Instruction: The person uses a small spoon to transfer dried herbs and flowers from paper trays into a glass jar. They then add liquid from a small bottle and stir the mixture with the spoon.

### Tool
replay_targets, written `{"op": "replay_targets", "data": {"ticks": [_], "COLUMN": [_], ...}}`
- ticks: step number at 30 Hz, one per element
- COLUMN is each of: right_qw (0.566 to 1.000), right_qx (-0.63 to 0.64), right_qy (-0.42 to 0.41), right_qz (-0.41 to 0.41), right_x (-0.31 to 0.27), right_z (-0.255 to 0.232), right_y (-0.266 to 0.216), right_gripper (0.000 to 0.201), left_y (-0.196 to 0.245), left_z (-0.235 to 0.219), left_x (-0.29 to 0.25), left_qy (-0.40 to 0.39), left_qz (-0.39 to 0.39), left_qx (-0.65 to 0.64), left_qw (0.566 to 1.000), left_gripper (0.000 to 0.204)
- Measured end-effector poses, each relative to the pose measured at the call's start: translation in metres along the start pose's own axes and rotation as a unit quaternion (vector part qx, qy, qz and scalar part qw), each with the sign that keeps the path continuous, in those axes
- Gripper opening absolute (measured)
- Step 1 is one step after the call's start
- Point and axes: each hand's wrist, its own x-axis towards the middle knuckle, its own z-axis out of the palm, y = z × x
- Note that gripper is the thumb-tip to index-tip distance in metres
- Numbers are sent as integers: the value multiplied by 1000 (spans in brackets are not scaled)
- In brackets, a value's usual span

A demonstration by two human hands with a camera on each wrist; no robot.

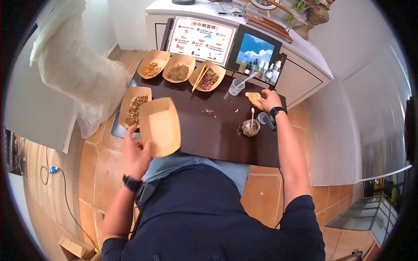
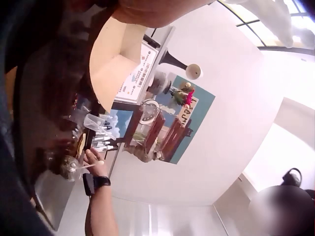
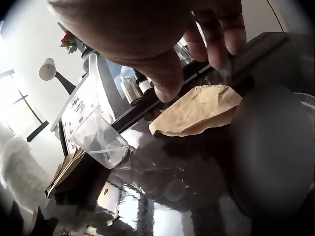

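Note:
An empty paper tray [image 1: 160, 127] is held by its near-left edge in the left hand [image 1: 137, 157], tilted above the table's left side and partly over a tray of dried flakes [image 1: 136, 108]. The left wrist view shows that paper tray [image 2: 110, 61] close up under the hand [image 2: 157, 11]. At the table's right, the right hand [image 1: 271, 101] is over a folded tan paper piece [image 1: 254, 100]. In the right wrist view its fingers hang apart just above the paper [image 3: 197, 110]; contact cannot be told.
Three filled trays, one [image 1: 208, 79] with chopsticks, line the back of the dark table [image 1: 209, 139]. A plastic cup [image 1: 236, 87], small bottles [image 1: 265, 71], a glass jar [image 1: 250, 128] with a white spoon and a round lid [image 1: 263, 118] stand at the right. Crumbs lie mid-table.

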Motion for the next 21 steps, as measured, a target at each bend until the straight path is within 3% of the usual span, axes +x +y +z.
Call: {"op": "replay_targets", "data": {"ticks": [3, 5, 6, 8, 9, 11, 15, 17, 21], "right_qw": [1000, 996, 993, 989, 986, 990, 994, 995, 989], "right_qx": [-14, -27, -42, -70, -84, -66, -53, -53, 32], "right_qy": [-15, -15, -36, -45, -49, -73, -94, -72, 127], "right_qz": [-22, -89, -103, -124, -135, -98, -26, -39, -66], "right_x": [-3, 4, 6, 19, 27, 40, 52, 43, 37], "right_z": [4, 8, 4, 10, 14, 16, 19, 3, -34], "right_y": [-1, 0, -6, -5, -2, -2, 4, 1, 9], "right_gripper": [70, 70, 71, 67, 65, 49, 23, 17, 14], "left_y": [-18, -77, -85, -96, -112, -136, -124, -152, -194], "left_z": [-55, -92, -105, -129, -138, -149, -148, -142, -124], "left_x": [-25, -31, -37, -53, -59, -66, -68, -58, -37], "left_qy": [-27, -35, -27, 7, 18, 39, 24, -22, -14], "left_qz": [-71, -47, -51, -147, -153, -192, -283, -316, -357], "left_qx": [-82, -36, -39, -121, -121, -196, -231, -215, -196], "left_qw": [994, 998, 998, 982, 981, 961, 931, 924, 913], "left_gripper": [52, 42, 42, 35, 35, 33, 35, 48, 50]}}
